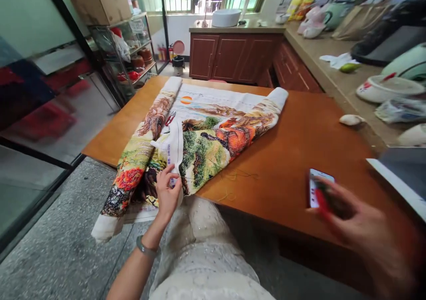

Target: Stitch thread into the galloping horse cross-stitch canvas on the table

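A large cross-stitch cloth (206, 158) with a colourful landscape lies partly rolled on the wooden table, its near edge hanging over the front. My left hand (168, 191) pinches the white margin of a folded-over part between thumb and fingers. Red-handled snips (170, 118) rest on the cloth beside the left roll. My right hand (362, 233), smeared by motion, is over the table's right side, closed around a red and dark object (333, 202) too blurred to name. A phone (316, 187) with a lit screen lies just behind that object, partly covered by it.
Loose thread ends (233, 182) lie on the wooden table (299, 136) near its front edge. To the right runs a counter (309, 56) with bowls and bags. A wire shelf (143, 51) stands behind left, beside glass panels. A dark, pale-edged item (399, 180) sits at the right.
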Available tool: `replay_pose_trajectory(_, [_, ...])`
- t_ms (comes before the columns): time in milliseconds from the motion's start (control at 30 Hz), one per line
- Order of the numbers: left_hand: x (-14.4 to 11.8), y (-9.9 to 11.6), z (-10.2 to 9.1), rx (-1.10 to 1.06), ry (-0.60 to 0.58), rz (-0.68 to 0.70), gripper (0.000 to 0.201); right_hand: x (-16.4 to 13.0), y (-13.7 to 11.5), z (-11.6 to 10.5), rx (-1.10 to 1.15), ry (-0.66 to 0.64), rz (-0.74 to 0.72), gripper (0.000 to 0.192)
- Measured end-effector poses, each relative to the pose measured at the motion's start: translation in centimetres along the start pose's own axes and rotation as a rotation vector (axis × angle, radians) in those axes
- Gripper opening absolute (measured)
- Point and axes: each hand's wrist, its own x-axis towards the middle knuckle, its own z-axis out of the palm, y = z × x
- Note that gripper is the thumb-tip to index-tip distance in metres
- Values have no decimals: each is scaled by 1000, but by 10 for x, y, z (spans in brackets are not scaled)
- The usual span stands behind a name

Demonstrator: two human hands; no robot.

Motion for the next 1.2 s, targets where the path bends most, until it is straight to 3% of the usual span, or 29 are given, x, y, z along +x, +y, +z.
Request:
replay_pose_trajectory(133, [1,6,-4,-108,-13,-84,5,6,-92,55,-85,-373,-426,51])
replay_pose_trajectory(267, [4,11,-8,-42,-79,-85,8,21,-129,94,-333,-495,-550,48])
replay_pose_trajectory(667, [6,19,-14,-45,-222,-168,12,33,-145,123,-396,-550,-567,52])
replay_pose_trajectory(967, [7,23,-17,-57,-256,-181,12,35,-150,129,-298,-590,-523,53])
replay_pose_trajectory(1100, [9,25,-20,-113,-267,-206,13,30,-149,122,-236,-624,-520,48])
replay_pose_trajectory(1200, [8,25,-26,-102,-246,-177,14,27,-130,101,-66,-624,-495,47])
